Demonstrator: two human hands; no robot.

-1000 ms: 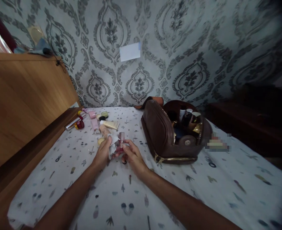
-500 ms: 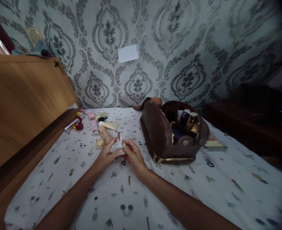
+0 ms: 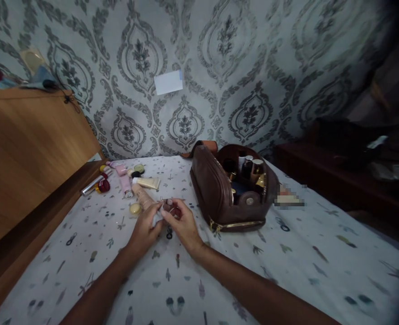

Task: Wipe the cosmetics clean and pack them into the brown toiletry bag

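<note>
My left hand is closed on a crumpled white wipe or cloth. My right hand pinches a small brownish-pink cosmetic container against that wipe; its exact kind is hard to make out. Fingers cover much of both. Just beyond my left hand lies a peach tube, with a small round yellow pot beside it. To the right of my right hand stands a brown cosmetic bag, unzipped, with several bottles inside.
A cream tube, a pink tube, a red jar and a silver tube lie at the left. A wooden panel borders the patterned sheet there; the papered wall rises behind.
The small container has turned between my hands, and my right fingers now reach over its top. The view has shifted slightly right, so the bag and cosmetics appear further left.
</note>
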